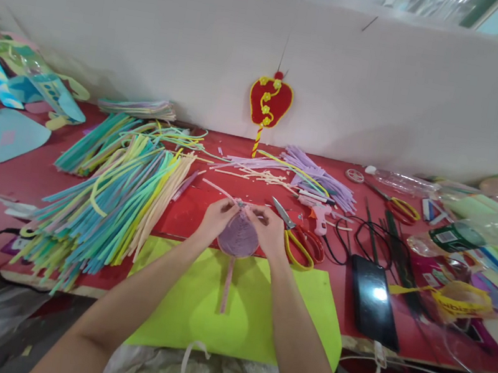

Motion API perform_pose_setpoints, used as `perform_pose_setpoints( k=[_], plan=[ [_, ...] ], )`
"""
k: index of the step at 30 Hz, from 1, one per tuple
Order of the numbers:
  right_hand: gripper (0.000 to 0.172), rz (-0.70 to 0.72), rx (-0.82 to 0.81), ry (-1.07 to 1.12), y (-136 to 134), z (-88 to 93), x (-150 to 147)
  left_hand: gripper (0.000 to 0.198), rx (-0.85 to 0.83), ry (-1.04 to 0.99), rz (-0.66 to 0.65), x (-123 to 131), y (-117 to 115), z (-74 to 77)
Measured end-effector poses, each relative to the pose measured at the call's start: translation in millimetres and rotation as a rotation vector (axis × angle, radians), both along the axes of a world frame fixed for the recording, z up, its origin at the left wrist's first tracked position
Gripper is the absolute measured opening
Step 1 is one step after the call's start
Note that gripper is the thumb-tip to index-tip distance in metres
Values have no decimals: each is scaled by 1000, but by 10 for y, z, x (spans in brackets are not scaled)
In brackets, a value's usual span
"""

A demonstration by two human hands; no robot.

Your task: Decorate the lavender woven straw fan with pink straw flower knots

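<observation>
A purple fan-shaped craft piece (237,238) with a pink stick handle (227,287) lies over the front of the red table, its handle pointing toward me. My left hand (219,214) pinches its top edge, where a pale pink pipe cleaner (219,189) sticks out to the upper left. Opposite it, my right hand (266,224) is closed at the same edge, thumb and fingers together. Both hands nearly meet; the small parts between the fingertips are hard to make out. Beneath the handle spreads a lime-green sheet (294,320).
Bundles of coloured pipe cleaners (109,202) lie at left, purple ones (321,179) behind. Yellow-and-red scissors (299,242), a pink glue gun (320,215) and a phone (375,301) sit at right. A red decorated fan (270,102) stands against the white wall.
</observation>
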State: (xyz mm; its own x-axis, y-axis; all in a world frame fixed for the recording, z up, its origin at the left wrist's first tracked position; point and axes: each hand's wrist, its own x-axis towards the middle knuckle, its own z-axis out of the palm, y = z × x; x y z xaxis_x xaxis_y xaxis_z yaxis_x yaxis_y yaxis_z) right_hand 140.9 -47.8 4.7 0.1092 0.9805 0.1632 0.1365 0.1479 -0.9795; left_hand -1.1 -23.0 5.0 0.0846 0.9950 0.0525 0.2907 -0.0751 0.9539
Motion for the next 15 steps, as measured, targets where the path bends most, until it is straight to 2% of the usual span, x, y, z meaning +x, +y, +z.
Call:
perform_pose_setpoints(
  k=[9, 15],
  plan=[
    [26, 19, -20, -56, -22, 21, -7, 15, 194, 268, 5, -38, -91, 75],
    [25, 36, -44, -51, -4, -16, 0, 22, 299, 380, -81, -28, -111, 62]
  ],
)
